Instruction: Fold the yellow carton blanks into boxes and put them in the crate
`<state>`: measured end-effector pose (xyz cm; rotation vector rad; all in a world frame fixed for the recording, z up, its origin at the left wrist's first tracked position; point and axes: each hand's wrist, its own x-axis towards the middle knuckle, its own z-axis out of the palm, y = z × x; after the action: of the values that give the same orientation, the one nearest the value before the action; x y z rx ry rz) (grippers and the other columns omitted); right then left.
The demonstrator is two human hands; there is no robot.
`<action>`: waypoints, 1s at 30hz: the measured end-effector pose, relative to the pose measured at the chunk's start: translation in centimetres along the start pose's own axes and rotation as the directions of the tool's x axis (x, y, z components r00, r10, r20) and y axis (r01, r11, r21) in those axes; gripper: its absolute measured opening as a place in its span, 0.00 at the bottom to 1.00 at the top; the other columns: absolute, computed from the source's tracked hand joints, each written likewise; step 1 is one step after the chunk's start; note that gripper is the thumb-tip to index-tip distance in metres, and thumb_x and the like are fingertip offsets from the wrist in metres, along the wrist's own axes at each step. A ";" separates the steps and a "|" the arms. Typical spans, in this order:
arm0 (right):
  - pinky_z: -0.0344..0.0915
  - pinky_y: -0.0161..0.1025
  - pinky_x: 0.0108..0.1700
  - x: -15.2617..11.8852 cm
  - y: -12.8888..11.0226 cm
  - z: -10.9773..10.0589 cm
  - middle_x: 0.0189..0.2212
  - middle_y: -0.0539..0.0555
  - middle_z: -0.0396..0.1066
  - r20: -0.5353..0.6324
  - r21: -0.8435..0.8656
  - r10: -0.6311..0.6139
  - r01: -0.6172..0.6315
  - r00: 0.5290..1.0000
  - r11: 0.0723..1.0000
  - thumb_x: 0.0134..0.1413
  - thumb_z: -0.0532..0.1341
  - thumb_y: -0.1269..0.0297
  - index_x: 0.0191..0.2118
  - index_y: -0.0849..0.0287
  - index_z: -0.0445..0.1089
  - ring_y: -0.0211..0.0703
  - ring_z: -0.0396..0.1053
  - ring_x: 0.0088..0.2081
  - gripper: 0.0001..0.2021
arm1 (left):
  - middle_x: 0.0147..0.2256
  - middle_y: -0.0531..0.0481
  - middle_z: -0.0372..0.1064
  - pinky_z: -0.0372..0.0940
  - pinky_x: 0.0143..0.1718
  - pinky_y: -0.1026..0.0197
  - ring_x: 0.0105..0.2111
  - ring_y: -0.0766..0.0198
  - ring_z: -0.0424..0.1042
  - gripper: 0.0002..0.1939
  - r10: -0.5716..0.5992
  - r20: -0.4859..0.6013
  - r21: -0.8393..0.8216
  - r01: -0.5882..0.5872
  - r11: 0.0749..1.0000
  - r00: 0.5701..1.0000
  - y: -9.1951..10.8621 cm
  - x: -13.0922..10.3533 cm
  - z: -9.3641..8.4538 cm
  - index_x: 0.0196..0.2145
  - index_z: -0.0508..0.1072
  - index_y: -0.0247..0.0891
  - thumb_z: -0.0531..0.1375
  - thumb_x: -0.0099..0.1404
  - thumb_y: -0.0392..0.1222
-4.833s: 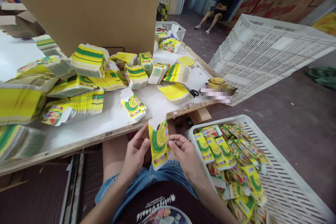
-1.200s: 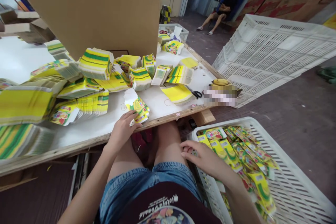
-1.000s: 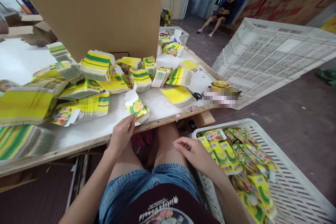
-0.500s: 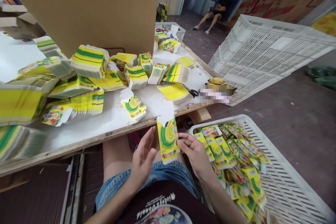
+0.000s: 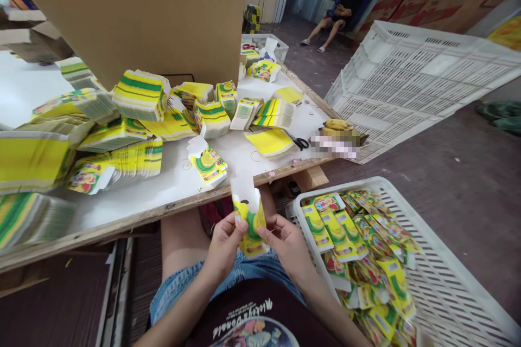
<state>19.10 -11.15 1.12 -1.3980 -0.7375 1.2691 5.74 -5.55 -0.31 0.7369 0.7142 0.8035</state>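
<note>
A small yellow and green printed carton (image 5: 251, 227) is held upright over my lap, its white top flaps standing open toward the table. My left hand (image 5: 224, 238) grips its left edge, thumb on the front face. On the other edge, my right hand (image 5: 287, 241) pinches it with thumb and fingers. Just beyond, on the table's front part, lies a short stack of similar flattened cartons (image 5: 207, 165) with white flaps up. To my right, a white plastic crate (image 5: 439, 287) holds many yellow, green and red cartons (image 5: 344, 236).
Bundles of flat cartons (image 5: 138, 95) cover much of the white table (image 5: 175, 176). Black scissors (image 5: 300, 142) and bananas (image 5: 337, 127) lie near its right corner. A large cardboard sheet (image 5: 154, 16) stands behind. Stacked white crates (image 5: 407, 81) rise at right; a person (image 5: 345, 8) sits far back.
My left hand has closed on the carton's left edge, where before it was open beside it. The carton has shifted slightly left and its body has opened out between both hands.
</note>
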 end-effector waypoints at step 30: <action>0.64 0.38 0.42 1.0 -1.3 -2.8 0.39 0.52 0.70 0.081 -0.218 -0.300 0.310 0.951 0.925 0.62 0.58 0.61 0.49 0.52 0.65 0.43 0.69 0.39 0.11 | 0.43 0.43 0.74 0.68 0.38 0.60 0.38 0.58 0.75 0.27 -0.117 0.309 0.253 0.037 0.967 0.944 2.0 -0.5 -0.9 0.55 0.62 0.41 0.65 0.60 0.40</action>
<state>22.26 -10.71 1.76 -1.3734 -1.1165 0.9970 4.08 -4.70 0.93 1.0298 0.5457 0.5091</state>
